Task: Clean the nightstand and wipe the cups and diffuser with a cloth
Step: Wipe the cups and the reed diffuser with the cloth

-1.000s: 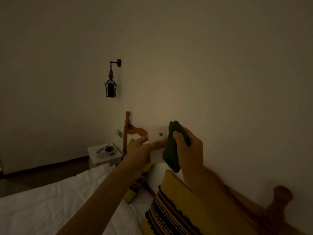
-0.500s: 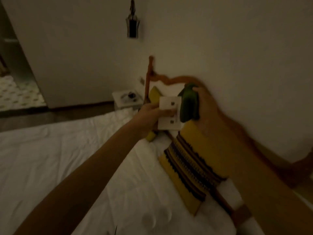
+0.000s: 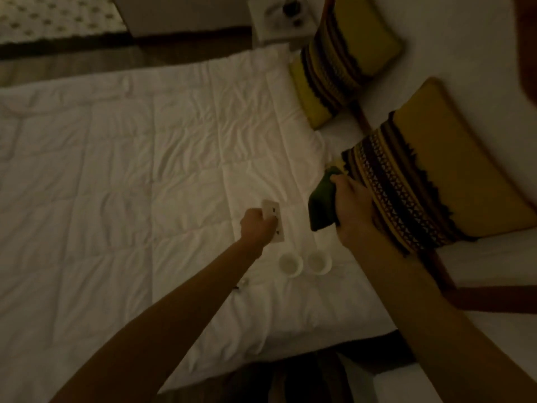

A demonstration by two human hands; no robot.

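Down on the bed [image 3: 145, 170], the left hand [image 3: 257, 225] grips a flat white rectangular piece [image 3: 274, 222], its fingers curled over the near edge, holding it low over the white quilt just beyond the two cups [image 3: 290, 264]. I take this piece to be the diffuser or its tray, though the dim light leaves that unsure. Held so low and level, it looks about to be laid down beside the cups, so that the wiped things gather in one spot.

The right hand [image 3: 350, 205] clutches a bunched dark green cloth [image 3: 321, 206], fingers wrapped round it, close against the front edge of a yellow patterned cushion [image 3: 436, 175]. The cloth is apart from the white piece, so no wiping happens at this instant; it is probably kept bunched and ready for the next thing.

The cups stand upright side by side on the quilt, just beside each other, mouths up. They likely sit on the bed so that the nightstand top is free for cleaning. A small dark object [image 3: 241, 285] lies near the left forearm; I cannot tell what it is.

A second cushion [image 3: 343, 56] leans further off, and beyond it, across the bed, stands a small white nightstand [image 3: 279, 27] with a few dark things on its surface. The soft, creased quilt could let a cup tip, so anything set down there wants a gentle touch.
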